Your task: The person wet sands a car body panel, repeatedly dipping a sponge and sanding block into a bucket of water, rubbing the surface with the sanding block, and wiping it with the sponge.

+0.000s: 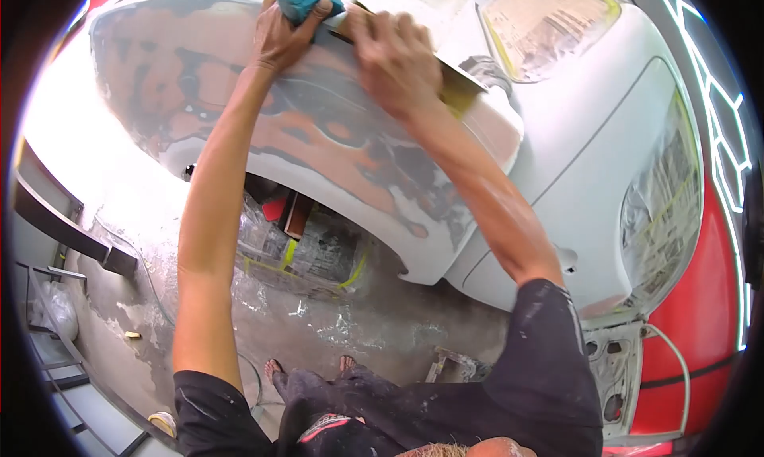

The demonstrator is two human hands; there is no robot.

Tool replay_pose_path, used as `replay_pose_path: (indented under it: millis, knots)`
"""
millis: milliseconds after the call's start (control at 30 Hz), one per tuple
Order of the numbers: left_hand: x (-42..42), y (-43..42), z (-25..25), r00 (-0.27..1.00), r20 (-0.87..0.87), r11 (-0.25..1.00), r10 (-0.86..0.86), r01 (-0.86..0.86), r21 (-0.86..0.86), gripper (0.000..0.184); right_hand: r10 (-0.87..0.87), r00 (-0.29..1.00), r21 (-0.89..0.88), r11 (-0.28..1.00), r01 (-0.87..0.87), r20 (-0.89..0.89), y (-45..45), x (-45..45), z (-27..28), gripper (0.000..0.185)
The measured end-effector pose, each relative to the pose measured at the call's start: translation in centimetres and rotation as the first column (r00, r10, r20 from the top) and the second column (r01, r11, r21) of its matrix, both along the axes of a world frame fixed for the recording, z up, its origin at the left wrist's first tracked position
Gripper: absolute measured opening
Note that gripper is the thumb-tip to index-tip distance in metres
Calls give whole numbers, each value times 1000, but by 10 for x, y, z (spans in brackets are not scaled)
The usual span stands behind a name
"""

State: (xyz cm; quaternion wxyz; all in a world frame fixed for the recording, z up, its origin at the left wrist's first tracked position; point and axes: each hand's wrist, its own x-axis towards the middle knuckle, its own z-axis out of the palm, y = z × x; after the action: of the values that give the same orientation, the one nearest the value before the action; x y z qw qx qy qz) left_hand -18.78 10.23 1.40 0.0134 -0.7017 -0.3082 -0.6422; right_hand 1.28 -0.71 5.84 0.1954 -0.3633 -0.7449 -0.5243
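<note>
Across the top of a car fender (318, 130), patched in grey and reddish-brown, both hands are at work. My left hand (282, 35) is closed round a blue-green object (306, 3), perhaps a cloth or sponge, at the fender's upper edge. Just right of it, my right hand (396, 59), slightly blurred, presses with bent fingers on a long, flat, yellowish sanding board (460, 89) lying slantwise on the surface. The underside of the board and the right fingertips are partly hidden.
Masked glass (549, 27) and a door (577, 162) lie to the right, beside a red car body (692, 314). Below the fender is a wheel opening with a wrapped part (310, 254). A hose (151, 274) runs along the floor; a metal rack (60, 369) stands lower left.
</note>
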Motion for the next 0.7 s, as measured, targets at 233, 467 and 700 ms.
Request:
replay_pose_path:
  millis: [233, 467, 700]
  knots:
    - [5, -21, 14, 995, -9, 986, -99, 100, 131, 26, 9, 997, -183, 983, -22, -71, -110, 118, -23, 55]
    - [-2, 13, -10, 996, -32, 996, 84, -84, 14, 51, -116, 993, -143, 982, 120, 31, -72, 73, -8, 56]
    - [-1, -2, 1, 999, 19, 991, -51, 53, -119, 53, 63, 997, -127, 990, -67, -34, -34, 38, -6, 47]
